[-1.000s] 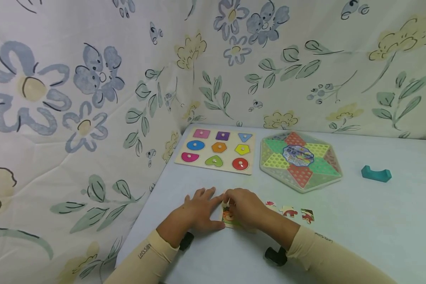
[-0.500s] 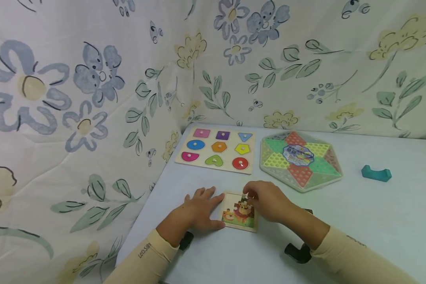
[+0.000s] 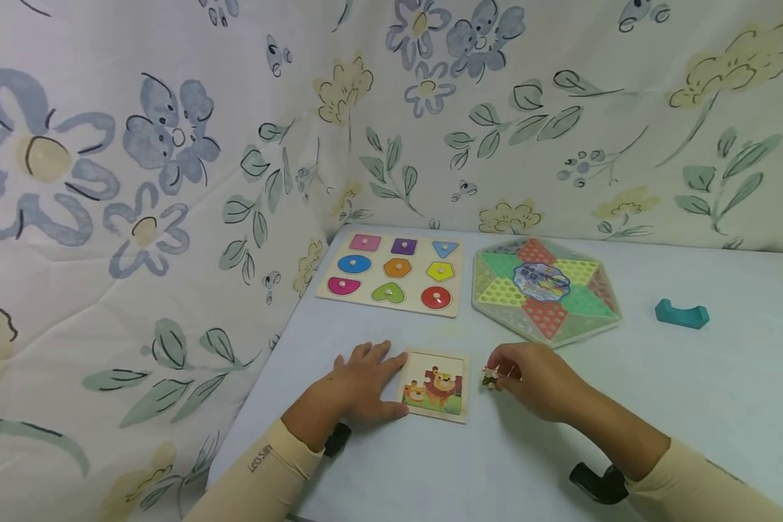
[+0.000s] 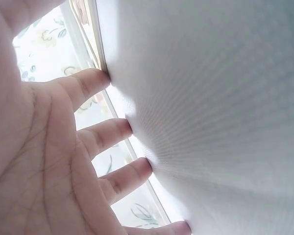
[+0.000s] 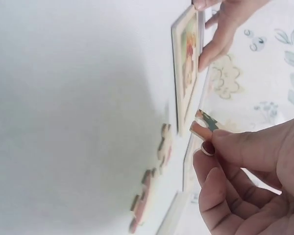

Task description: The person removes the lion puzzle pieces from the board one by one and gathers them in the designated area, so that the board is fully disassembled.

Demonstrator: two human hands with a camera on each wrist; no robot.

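Observation:
A small wooden jigsaw board [image 3: 457,415] with a partly filled lion picture lies flat on the table. My left hand [image 3: 365,384] rests at its left side, fingers spread, thumb and forefinger touching the frame. In the left wrist view, the fingertips of the left hand [image 4: 63,137] press on the tabletop. My right hand [image 3: 538,380] is to the right of the board and pinches a jigsaw piece [image 5: 203,126] between thumb and fingers. Two loose jigsaw pieces, one pale [image 5: 164,147] and one reddish [image 5: 142,200], lie below it in the right wrist view; the hand mostly hides them from the head camera.
Behind the board lies a knobbed shape puzzle [image 3: 391,279]. Beside that is a hexagonal Chinese checkers board [image 3: 548,290]. A teal curved block [image 3: 681,314] sits farther right on the white table [image 3: 711,391]. Floral cloth [image 3: 417,167] hangs at the back and left.
My right hand has lifted a jigsaw piece off the board and carried it to the right, uncovering the lion picture. The left hand stays beside the frame. The head view has shifted slightly.

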